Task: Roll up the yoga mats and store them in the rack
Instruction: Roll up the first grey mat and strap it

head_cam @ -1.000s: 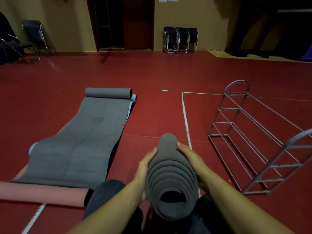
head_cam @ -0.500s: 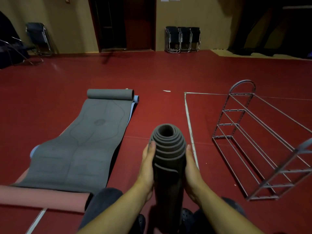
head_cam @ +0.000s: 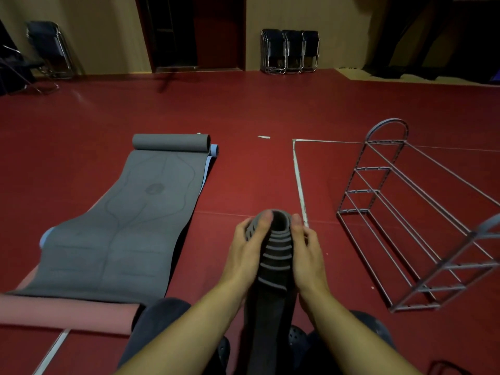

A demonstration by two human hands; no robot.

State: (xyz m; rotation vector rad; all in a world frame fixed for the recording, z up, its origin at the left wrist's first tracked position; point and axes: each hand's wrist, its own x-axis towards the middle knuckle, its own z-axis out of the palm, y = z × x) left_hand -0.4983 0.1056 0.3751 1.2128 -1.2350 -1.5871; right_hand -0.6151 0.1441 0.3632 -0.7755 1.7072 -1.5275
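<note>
A: Where's the rolled mat (head_cam: 274,269) right now?

B: Standing on end between the person's knees, lower end down by the dark shoes (head_cam: 296,335). The top has telescoped, so the inner coils step upward in a cone, and the hollow centre faces away toward the floor (head_cam: 243,109).

A: And the hands?

B: The left hand (head_cam: 247,254) is on the left side of the coils, fingers reaching up and curling over the rim at the top. The right hand (head_cam: 305,254) is against the right side, fingers long and pointing up along the roll. Both palms press inward, so the grip is a two-sided squeeze on the mat. The left fingertips are blurred, so I can't say for sure how far they hook into the opening.

A: The rack?

B: The metal rack (head_cam: 405,220) stands on the floor to the right, well apart from the roll, its wire tiers showing bare rails.

A: Other mats?

B: A grey mat (head_cam: 127,228) lies mostly flat to the left, its far end rolled into a tube. A blue mat (head_cam: 213,151) peeks out beneath it, and a pink mat (head_cam: 67,311) crosses its near end. Folded chairs (head_cam: 289,51) lean against the back wall.
</note>
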